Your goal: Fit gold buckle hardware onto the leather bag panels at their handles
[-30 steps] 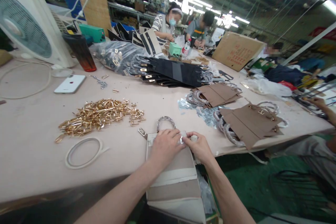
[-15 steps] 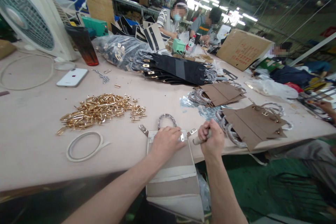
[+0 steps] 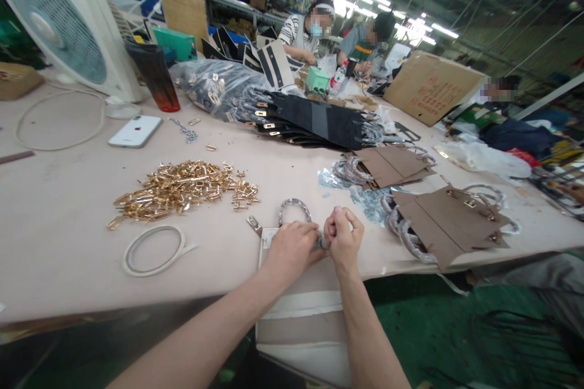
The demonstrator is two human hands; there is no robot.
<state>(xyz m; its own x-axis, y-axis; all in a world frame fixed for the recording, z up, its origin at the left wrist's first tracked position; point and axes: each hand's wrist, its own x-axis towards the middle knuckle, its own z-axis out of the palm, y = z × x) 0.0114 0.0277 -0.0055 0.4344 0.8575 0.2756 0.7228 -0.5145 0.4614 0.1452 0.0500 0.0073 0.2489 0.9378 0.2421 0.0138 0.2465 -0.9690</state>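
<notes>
A taupe and off-white handbag panel [image 3: 301, 328] lies at the table's front edge and hangs over it. At its top stands a plastic-wrapped handle [image 3: 294, 202], and a strap with a metal plate [image 3: 254, 224] sticks out at its upper left. My left hand [image 3: 292, 249] holds down the panel's upper part, fingers bent together near the right corner. Closed in a fist, my right hand [image 3: 344, 237] grips a short, pale, round-handled tool [image 3: 325, 243] against that corner. The tool's tip and the metal plate under it are hidden by my fingers.
Gold metal fittings [image 3: 182, 188] lie heaped at left, behind a tape roll [image 3: 152, 250]. Stacked brown bag pieces [image 3: 449, 219] are at right, black ones [image 3: 314, 118] at the back. A phone [image 3: 135, 132], tumbler [image 3: 155, 79] and fan [image 3: 68, 24] stand back left. Co-workers sit beyond.
My right hand has moved left with the tool and now meets my left hand at the panel's upper right corner. The view has shifted slightly, so the table things appear further right.
</notes>
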